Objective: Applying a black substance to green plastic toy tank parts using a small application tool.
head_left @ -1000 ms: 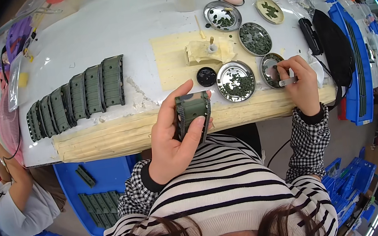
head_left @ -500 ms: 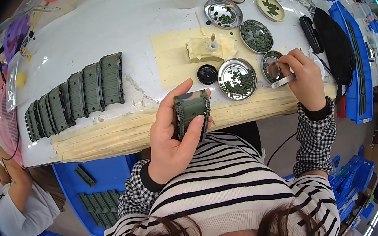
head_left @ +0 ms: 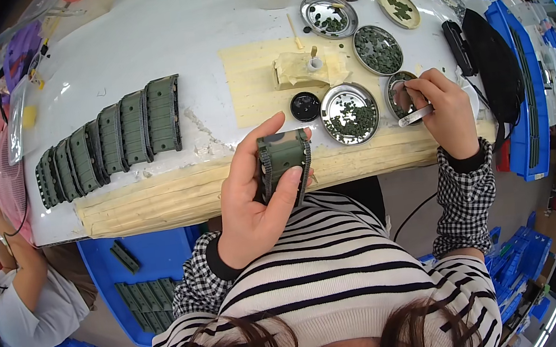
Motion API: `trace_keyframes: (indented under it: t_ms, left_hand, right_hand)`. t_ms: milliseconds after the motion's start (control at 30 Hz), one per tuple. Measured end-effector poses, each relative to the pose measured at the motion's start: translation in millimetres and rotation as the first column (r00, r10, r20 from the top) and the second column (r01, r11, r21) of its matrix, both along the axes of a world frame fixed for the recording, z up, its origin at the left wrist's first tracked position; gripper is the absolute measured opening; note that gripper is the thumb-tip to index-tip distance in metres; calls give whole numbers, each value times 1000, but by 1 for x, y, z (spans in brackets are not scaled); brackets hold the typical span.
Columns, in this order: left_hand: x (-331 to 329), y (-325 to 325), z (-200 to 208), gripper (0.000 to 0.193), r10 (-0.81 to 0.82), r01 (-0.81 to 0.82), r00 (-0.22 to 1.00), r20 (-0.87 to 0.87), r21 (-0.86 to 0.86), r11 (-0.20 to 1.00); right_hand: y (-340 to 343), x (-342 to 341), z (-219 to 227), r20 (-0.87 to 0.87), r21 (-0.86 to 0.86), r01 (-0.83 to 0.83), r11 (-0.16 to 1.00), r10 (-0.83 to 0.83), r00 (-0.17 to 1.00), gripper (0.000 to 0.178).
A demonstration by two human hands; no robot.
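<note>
My left hand [head_left: 247, 208] is closed around a dark green plastic part [head_left: 284, 155] with camouflage patches and toothed, track-like sides. The thumb presses on its face, and it is held upright before my chest, at the table edge. Over a small round metal dish [head_left: 395, 94] of green bits, the fingers of my right hand [head_left: 447, 107] are pinched together. A flat silver metal tool [head_left: 417, 115] juts from beneath these fingers; its other end is hidden. Whether a green bit is between the fingertips cannot be seen. Another metal dish [head_left: 351, 131] with small green pieces stands between the hands.
Similar green parts [head_left: 134, 129] stand in a row at left. A black round pot [head_left: 305, 107], taped block [head_left: 310, 71], stick [head_left: 294, 30] and more dishes [head_left: 377, 50] lie beyond my hands. A blue tray [head_left: 97, 258] holds parts below; another person's arm [head_left: 17, 250] is at left.
The silver tool under my right hand has tilted and risen slightly. My left hand and the green part have hardly moved.
</note>
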State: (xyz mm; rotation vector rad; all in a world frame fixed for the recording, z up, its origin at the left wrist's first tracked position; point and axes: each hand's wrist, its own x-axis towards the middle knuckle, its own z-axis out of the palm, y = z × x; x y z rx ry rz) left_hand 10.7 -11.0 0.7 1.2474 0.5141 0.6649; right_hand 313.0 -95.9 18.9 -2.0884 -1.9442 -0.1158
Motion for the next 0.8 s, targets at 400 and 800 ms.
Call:
trace_keyframes:
  t_ms: [400, 800]
  left_hand:
    - [1, -1, 5, 50, 56, -54, 998, 19, -88, 995]
    - [1, -2, -3, 52, 27, -23, 997, -76, 64, 998]
  right_hand:
    - [3, 1, 1, -54, -7, 17, 1000, -17, 998, 9]
    - [13, -79, 42, -479, 196, 24, 980, 75, 874, 15]
